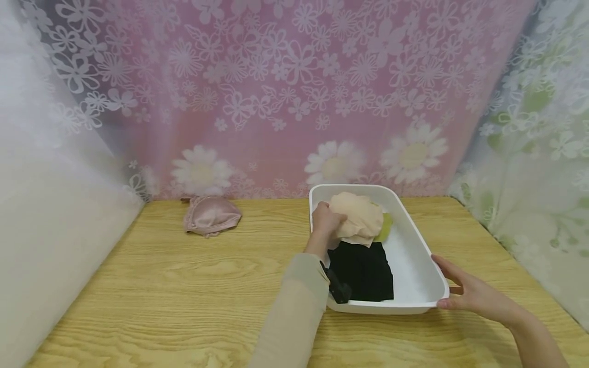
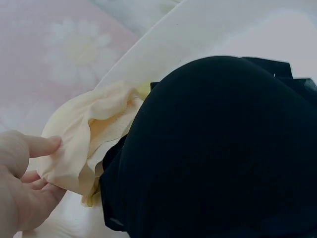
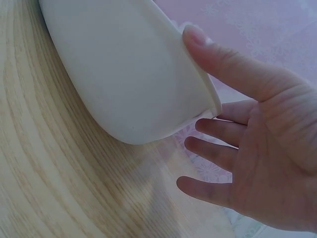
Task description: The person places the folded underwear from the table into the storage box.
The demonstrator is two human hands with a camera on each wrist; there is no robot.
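Note:
My left hand (image 1: 327, 221) pinches the left edge of a beige garment (image 1: 358, 217) at the back of a white tray (image 1: 416, 225). In the left wrist view, thumb and fingers of that hand (image 2: 25, 173) hold the beige fabric (image 2: 74, 144), beside a large black padded cup (image 2: 213, 148). A black garment (image 1: 363, 271) lies in the front left of the tray, and a yellow-green one (image 1: 384, 228) shows partly behind the beige. My right hand (image 1: 483, 296) grips the tray's front right corner; in the right wrist view its thumb and index finger (image 3: 267, 119) hold the rim, other fingers spread.
On the wooden table (image 1: 184, 286), a pink bra-like garment (image 1: 211, 215) lies at the back left. A pink floral curtain (image 1: 276, 102) hangs behind the table, with pale sheets (image 1: 50, 179) at the left and a floral sheet (image 1: 538, 153) at the right.

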